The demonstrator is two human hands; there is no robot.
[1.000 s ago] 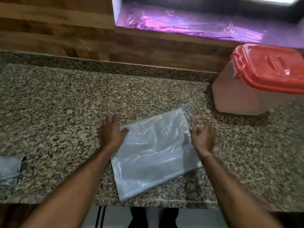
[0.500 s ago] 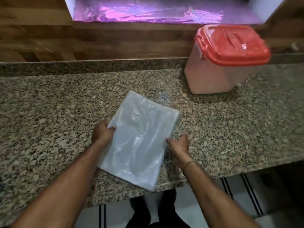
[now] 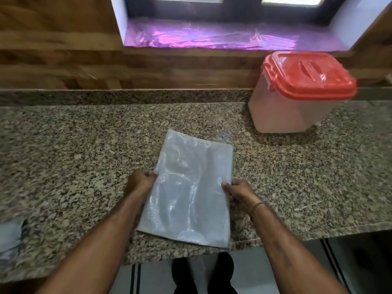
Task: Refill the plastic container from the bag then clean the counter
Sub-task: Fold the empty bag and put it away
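Observation:
A flat, folded translucent plastic bag (image 3: 188,189) lies on the speckled granite counter (image 3: 70,158), its near end reaching the counter's front edge. My left hand (image 3: 141,182) grips the bag's left edge with curled fingers. My right hand (image 3: 238,190) holds the right edge, thumb on top. The plastic container (image 3: 282,111), translucent with a red lid (image 3: 307,75) closed on it, stands at the back right against the low granite backsplash.
A grey cloth (image 3: 9,240) lies at the counter's left front edge, partly cut off. A purple foil-lined window sill (image 3: 212,39) sits above the wooden wall. A thin pale sliver (image 3: 309,205) lies on the counter right of my right hand.
The bag has been turned from lying slanted across the counter to lengthwise toward me. Both hands went from resting at its far corners to gripping its side edges. The camera view shifted left.

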